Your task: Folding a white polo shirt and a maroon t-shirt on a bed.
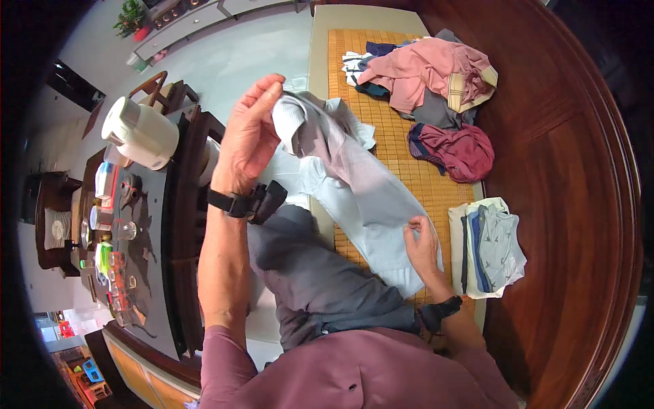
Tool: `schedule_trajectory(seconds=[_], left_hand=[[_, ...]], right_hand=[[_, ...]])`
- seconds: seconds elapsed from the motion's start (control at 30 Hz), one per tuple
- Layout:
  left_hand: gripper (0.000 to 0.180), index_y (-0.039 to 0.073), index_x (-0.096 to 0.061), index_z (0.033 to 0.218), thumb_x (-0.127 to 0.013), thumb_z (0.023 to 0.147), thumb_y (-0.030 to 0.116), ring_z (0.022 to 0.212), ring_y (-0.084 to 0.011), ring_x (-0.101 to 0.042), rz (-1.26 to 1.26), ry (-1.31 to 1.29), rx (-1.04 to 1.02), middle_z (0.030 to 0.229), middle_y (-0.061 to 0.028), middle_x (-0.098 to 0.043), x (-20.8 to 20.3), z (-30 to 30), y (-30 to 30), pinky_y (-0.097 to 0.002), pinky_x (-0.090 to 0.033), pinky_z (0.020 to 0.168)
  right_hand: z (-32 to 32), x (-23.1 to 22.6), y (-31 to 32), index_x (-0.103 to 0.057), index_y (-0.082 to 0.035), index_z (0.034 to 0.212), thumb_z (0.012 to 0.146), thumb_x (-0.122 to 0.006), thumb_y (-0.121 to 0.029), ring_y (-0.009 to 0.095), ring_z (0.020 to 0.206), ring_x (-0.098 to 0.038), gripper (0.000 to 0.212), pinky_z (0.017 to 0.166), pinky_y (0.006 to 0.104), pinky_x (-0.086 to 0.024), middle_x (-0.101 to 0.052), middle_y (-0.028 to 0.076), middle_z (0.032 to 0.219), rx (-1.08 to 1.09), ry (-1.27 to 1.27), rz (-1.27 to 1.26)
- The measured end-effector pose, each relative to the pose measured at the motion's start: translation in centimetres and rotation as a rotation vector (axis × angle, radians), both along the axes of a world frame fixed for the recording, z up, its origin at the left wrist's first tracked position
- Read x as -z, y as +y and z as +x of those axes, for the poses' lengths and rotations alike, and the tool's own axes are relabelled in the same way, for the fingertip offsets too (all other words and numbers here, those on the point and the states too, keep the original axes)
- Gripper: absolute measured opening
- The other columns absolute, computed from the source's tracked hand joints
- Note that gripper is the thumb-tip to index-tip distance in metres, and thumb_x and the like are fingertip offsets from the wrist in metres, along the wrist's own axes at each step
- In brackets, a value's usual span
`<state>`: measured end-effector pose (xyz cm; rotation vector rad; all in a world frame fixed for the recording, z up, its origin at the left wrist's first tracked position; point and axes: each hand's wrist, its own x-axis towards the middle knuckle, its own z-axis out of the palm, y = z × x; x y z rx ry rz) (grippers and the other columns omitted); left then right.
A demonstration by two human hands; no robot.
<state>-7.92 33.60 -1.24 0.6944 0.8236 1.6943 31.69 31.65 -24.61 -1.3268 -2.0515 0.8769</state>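
Observation:
A pale blue-grey garment [381,198], perhaps a shirt, stretches diagonally between my hands over the bamboo mat [344,235]. Raised at its far left end, my left hand [253,136] pinches the bunched cloth between thumb and fingers. Close to my right thigh, my right hand [422,249] rests at the garment's near right edge, its fingers curled and pinched on the cloth. Part of the garment hangs off the mat's left side, above my knee.
At the mat's far end lies a loose heap of clothes with a pink garment [429,68] on top. Nearer are a crumpled maroon garment [460,150] and a folded stack of clothes [492,245]. To the left, a dark table [160,273] holds a white kettle [139,133] and several glass cups.

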Motion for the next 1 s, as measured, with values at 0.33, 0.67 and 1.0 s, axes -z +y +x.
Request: schedule_trajectory(seconds=[0.33,0.67,1.0], left_hand=[[0.024,0.005,-0.068,0.125,-0.069,0.103,0.013,0.088,-0.0112,-0.07,0.242,0.046,-0.004,0.099,-0.0036,-0.073,-8.8,5.6,-5.0,-0.0285,-0.058,0.075],[0.028,0.006,-0.064,0.133,-0.063,0.106,0.015,0.097,-0.0152,-0.072,0.044,0.326,-0.466,0.109,-0.0046,-0.073,-10.6,-5.2,-8.6,-0.0323,-0.061,0.085],[0.026,0.009,-0.06,0.133,-0.059,0.108,0.018,0.111,-0.0195,-0.063,0.226,0.327,-0.366,0.119,-0.0025,-0.067,-14.5,-9.8,7.8,-0.0406,-0.048,0.101]], right_hand=[[-15.6,-8.6,0.0,-0.046,0.003,0.148,0.085,-0.08,-0.015,0.047,0.133,-0.052,0.074,0.107,0.0533,-0.046,-0.052,0.029,0.144,0.051,0.079,0.31],[-2.3,-15.8,10.4,-0.073,0.0,0.113,0.088,-0.058,0.0,0.031,0.091,-0.074,0.029,0.083,0.0425,-0.055,-0.074,0.021,0.093,-0.01,0.195,0.147],[0.1,-32.6,23.9,-0.075,-0.007,0.117,0.085,-0.052,-0.001,0.042,0.105,-0.07,0.04,0.09,0.047,-0.055,-0.074,0.02,0.111,0.303,0.005,0.838]])
